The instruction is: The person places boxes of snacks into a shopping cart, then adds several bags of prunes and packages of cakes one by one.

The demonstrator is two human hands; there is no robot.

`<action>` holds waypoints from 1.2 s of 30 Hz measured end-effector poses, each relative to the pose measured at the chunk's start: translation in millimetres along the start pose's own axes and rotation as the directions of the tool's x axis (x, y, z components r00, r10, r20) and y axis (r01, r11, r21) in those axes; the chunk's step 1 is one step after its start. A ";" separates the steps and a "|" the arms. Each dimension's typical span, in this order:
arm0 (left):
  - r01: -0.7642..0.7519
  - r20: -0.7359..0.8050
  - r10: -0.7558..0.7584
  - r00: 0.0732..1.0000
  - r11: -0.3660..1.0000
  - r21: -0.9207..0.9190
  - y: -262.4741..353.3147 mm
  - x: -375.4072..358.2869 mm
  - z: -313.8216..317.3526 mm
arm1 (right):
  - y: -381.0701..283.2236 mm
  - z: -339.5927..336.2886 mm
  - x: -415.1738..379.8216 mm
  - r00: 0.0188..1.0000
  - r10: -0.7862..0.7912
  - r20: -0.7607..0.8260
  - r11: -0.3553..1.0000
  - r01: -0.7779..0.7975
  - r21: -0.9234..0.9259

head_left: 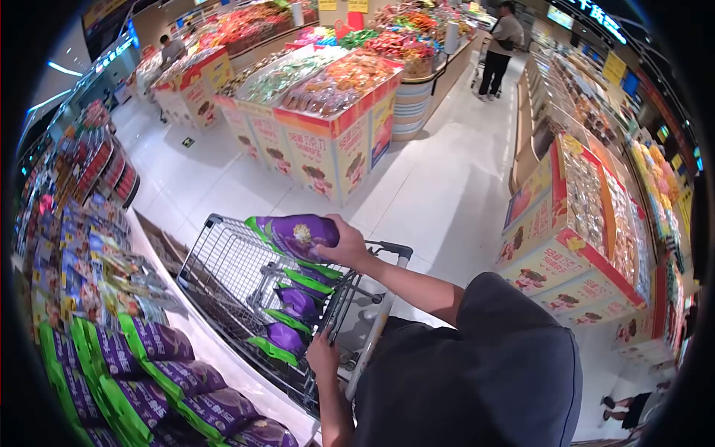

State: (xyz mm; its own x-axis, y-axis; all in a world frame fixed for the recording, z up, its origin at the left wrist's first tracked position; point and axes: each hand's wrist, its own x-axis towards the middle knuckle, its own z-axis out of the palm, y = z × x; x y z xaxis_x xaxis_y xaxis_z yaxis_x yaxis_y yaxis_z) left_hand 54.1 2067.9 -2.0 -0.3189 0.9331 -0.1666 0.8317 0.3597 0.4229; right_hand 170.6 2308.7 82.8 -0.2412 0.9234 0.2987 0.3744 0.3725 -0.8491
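red characters on the pale panels of the central bin [331,160] appear to include "巧克力", led by figures that look like "58"; the smaller line beneath blurs. similar red print on the right-hand bin [555,268] is too skewed to read. the lit sign [598,18] at the upper right seems to show "干货", partly cut off. pale characters on the stacked purple bags [153,402] and print on the yellow sign [614,68] cannot be made out.
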 end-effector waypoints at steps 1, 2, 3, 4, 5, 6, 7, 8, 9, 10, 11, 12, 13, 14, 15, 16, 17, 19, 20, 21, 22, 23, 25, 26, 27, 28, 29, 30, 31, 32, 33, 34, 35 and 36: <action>-0.031 0.002 0.031 1.000 1.000 0.006 -0.4 0.6 1.9 | 2.1 3.4 1.3 1.000 -0.010 0.025 0.999 0.011 -0.035; -0.024 0.006 0.024 1.000 1.000 0.007 -2.0 3.2 3.4 | 8.0 8.7 2.4 0.996 0.058 0.073 0.997 -0.053 -0.060; -0.012 0.008 0.012 1.000 1.000 0.008 -3.7 5.7 4.7 | 20.2 17.4 2.0 0.994 0.053 0.090 0.989 -0.040 -0.144; -0.012 0.005 0.012 1.000 1.000 0.005 -5.2 6.8 5.9 | 31.4 22.8 -0.8 0.987 0.049 0.155 0.983 -0.020 -0.185; -0.003 0.020 0.003 1.000 1.000 0.023 -5.1 9.5 5.8 | 42.7 28.8 -3.4 0.974 0.045 0.223 0.976 0.005 -0.219; 0.013 0.035 -0.014 0.999 0.999 0.032 -3.2 10.3 3.0 | 57.5 35.4 -6.2 0.958 0.052 0.281 0.965 0.024 -0.261; 0.031 0.047 -0.033 0.998 0.999 0.040 -1.4 12.7 0.6 | 69.8 40.6 -6.9 0.939 0.059 0.340 0.952 0.050 -0.302; 0.005 0.026 -0.006 1.000 1.000 0.018 -4.4 15.2 4.6 | 73.8 44.8 -5.5 0.923 0.095 0.374 0.930 0.051 -0.363; -0.017 0.008 0.017 1.000 1.000 -0.006 -6.6 18.0 7.3 | 73.2 47.1 1.8 0.925 0.083 0.371 0.932 0.059 -0.357; -0.010 -0.009 0.010 1.000 0.998 -0.070 -8.7 20.9 10.6 | 74.7 49.8 7.8 0.918 0.115 0.379 0.918 0.048 -0.395; 0.002 -0.002 -0.002 1.000 0.998 -0.070 -8.4 22.9 10.1 | 77.7 54.3 10.1 0.906 0.156 0.394 0.901 0.033 -0.433; -0.013 -0.016 0.012 1.000 0.997 -0.073 -5.6 25.0 8.4 | 79.1 57.8 16.7 0.904 0.160 0.396 0.901 0.029 -0.432; -0.021 -0.031 0.018 0.999 0.997 -0.077 -3.0 27.0 7.2 | 81.2 61.8 25.2 0.894 0.175 0.413 0.908 0.016 -0.419; 0.019 -0.020 -0.020 1.000 0.999 -0.042 1.5 31.2 3.8 | 86.5 71.7 32.2 0.917 0.130 0.378 0.912 0.039 -0.408; 0.050 -0.023 -0.051 0.998 0.998 -0.049 2.7 36.9 3.6 | 90.4 80.0 41.2 0.936 0.081 0.344 0.916 0.067 -0.396; 0.068 -0.038 -0.071 0.997 0.995 -0.073 4.4 39.2 4.2 | 94.8 86.6 50.5 0.922 0.077 0.379 0.918 0.083 -0.387; 0.092 -0.053 -0.097 0.994 0.992 -0.092 6.5 40.6 2.8 | 96.5 94.3 60.4 0.922 0.114 0.371 0.905 0.057 -0.421; 0.113 -0.012 -0.114 0.993 0.993 -0.038 13.7 47.1 -10.6 | 92.9 114.7 81.3 0.908 0.156 0.389 0.882 0.048 -0.468; 0.124 -0.016 -0.125 0.992 0.992 -0.036 14.0 51.2 -11.8 | 87.1 121.1 92.2 0.899 0.138 0.417 0.881 0.081 -0.465; 0.136 -0.025 -0.137 0.990 0.990 -0.035 12.1 56.4 -12.4 | 73.4 123.1 100.7 0.881 0.165 0.443 0.886 0.065 -0.460; 0.134 -0.008 -0.134 0.991 0.991 -0.021 9.4 63.0 -14.4 | 64.5 126.4 107.2 0.877 0.162 0.452 0.883 0.075 -0.463; 0.127 0.015 -0.127 0.992 0.992 -0.015 7.1 69.6 -16.8 | 65.1 134.3 110.5 0.898 0.150 0.413 0.897 0.052 -0.439; 0.171 0.036 -0.172 0.984 0.985 0.023 4.6 81.9 -21.7 | 87.5 153.0 114.3 0.913 0.081 0.400 0.905 0.101 -0.414; 0.164 0.025 -0.164 0.986 0.986 0.019 1.3 87.7 -23.9 | 94.3 159.2 115.5 0.868 0.156 0.471 0.885 0.089 -0.458; 0.154 0.014 -0.154 0.988 0.988 0.015 -2.6 92.8 -27.4 | 101.1 164.3 115.8 0.815 0.231 0.532 0.860 0.084 -0.503; 0.158 0.023 -0.160 0.987 0.986 0.061 -3.1 99.5 -33.0 | 112.7 169.3 113.3 0.779 0.242 0.579 0.837 0.134 -0.531; 0.182 0.018 -0.183 0.983 0.981 0.065 -5.1 105.4 -36.5 | 123.9 176.1 118.3 0.768 0.232 0.597 0.844 0.147 -0.516; 0.187 0.028 -0.189 0.982 0.979 0.080 -7.9 110.9 -39.4 | 130.4 182.3 124.6 0.736 0.294 0.610 0.834 0.115 -0.540; 0.190 0.038 -0.195 0.980 0.977 0.096 -11.1 115.9 -42.6 | 136.1 190.3 131.2 0.701 0.355 0.618 0.820 0.085 -0.567; 0.191 0.034 -0.196 0.980 0.976 0.104 -10.9 120.3 -50.3 | 137.4 198.6 138.0 0.715 0.302 0.630 0.833 0.122 -0.539; 0.214 0.030 -0.218 0.975 0.971 0.104 -13.5 122.1 -50.5 | 139.8 204.0 143.2 0.703 0.294 0.648 0.839 0.136 -0.528; 0.200 -0.017 -0.199 0.980 0.974 0.106 -18.2 127.0 -49.4 | 140.6 210.7 151.0 0.687 0.298 0.663 0.834 0.150 -0.531; 0.189 -0.069 -0.182 0.981 0.976 0.109 -23.4 133.1 -48.2 | 138.2 216.3 160.3 0.671 0.299 0.679 0.829 0.169 -0.533; 0.188 -0.093 -0.178 0.980 0.975 0.119 -29.1 137.3 -46.5 | 141.5 221.4 165.8 0.665 0.286 0.690 0.834 0.183 -0.521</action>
State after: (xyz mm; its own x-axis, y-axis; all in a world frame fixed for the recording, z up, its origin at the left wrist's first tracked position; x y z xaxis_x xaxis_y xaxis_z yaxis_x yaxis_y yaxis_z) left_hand -35.0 2185.8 4.3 -0.5023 0.8506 -0.1554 0.8049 0.5257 0.2754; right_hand -14.7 2494.0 -84.4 -0.6713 0.6560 -0.3451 0.7348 0.5276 -0.4263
